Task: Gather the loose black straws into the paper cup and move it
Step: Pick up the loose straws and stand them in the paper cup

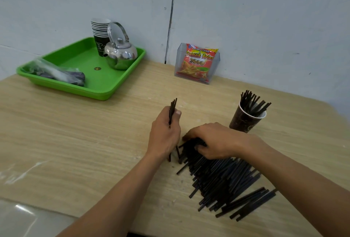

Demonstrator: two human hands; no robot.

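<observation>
A big heap of loose black straws (223,180) lies on the wooden table in front of me. My left hand (165,132) grips a small bundle of straws (173,107) upright, their tips sticking out above my thumb. My right hand (212,140) rests on the far end of the heap with its fingers curled into the straws. A dark paper cup (246,123) stands upright just behind my right hand, with several black straws (252,102) standing in it.
A green tray (94,85) at the back left holds a steel kettle (121,54), a stack of paper cups (100,34) and a plastic bag (56,71). A clear holder with a red snack packet (198,62) stands against the wall.
</observation>
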